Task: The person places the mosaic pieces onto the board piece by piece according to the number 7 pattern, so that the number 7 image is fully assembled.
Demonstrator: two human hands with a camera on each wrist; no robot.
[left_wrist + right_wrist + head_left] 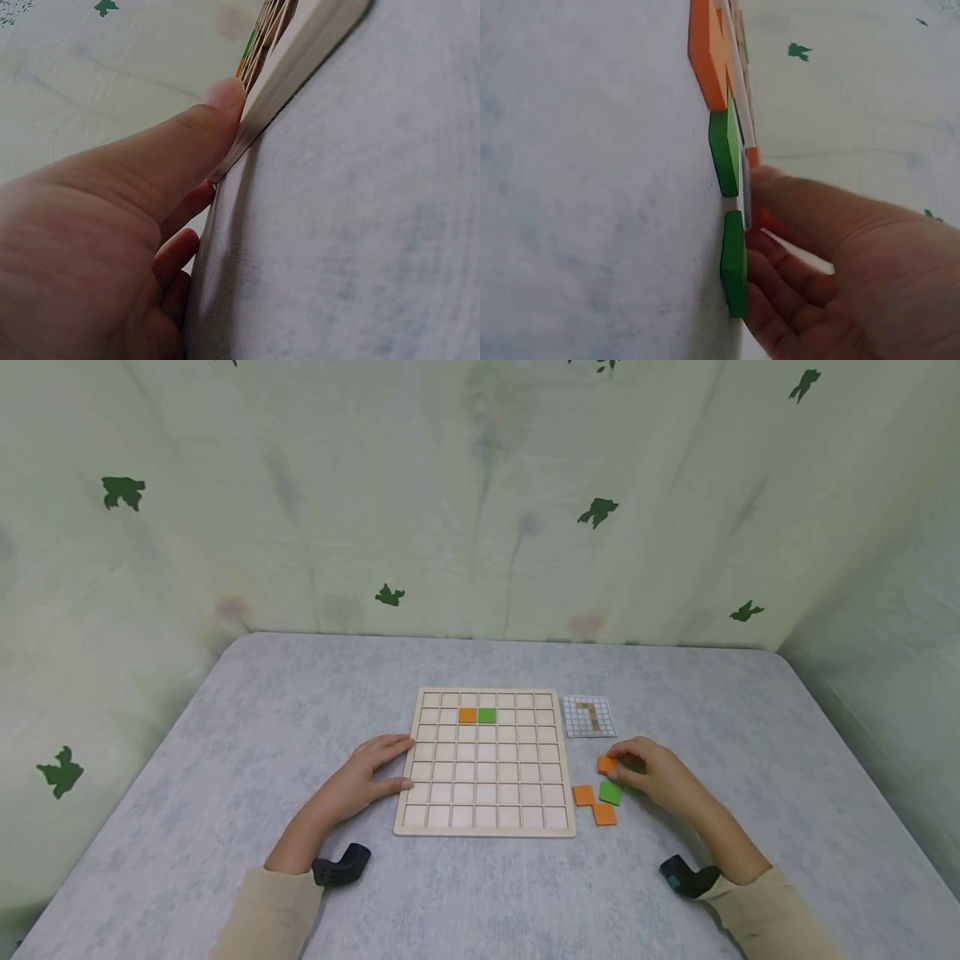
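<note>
A wooden grid board (484, 836) lies flat on the table, with an orange tile (467, 716) and a green tile (487, 716) side by side in its second row from the back. Along the board's left edge rests my left hand (367, 781), thumb and fingertips touching the rim. My right hand (660, 781) pinches an orange tile (606, 765) between thumb and fingers, right of the board. Just in front of it lie a loose green tile (610, 792) and two orange tiles. The right wrist view also shows a second green tile (734, 262) by the curled fingers, hidden in the head view.
A small printed card (589, 717) with a coloured grid pattern lies beside the board's back right corner. Grey mottled cloth covers the table (480, 902). Behind it hangs a pale curtain (480, 510) with green bird shapes. Each wrist wears a black camera mount (342, 865).
</note>
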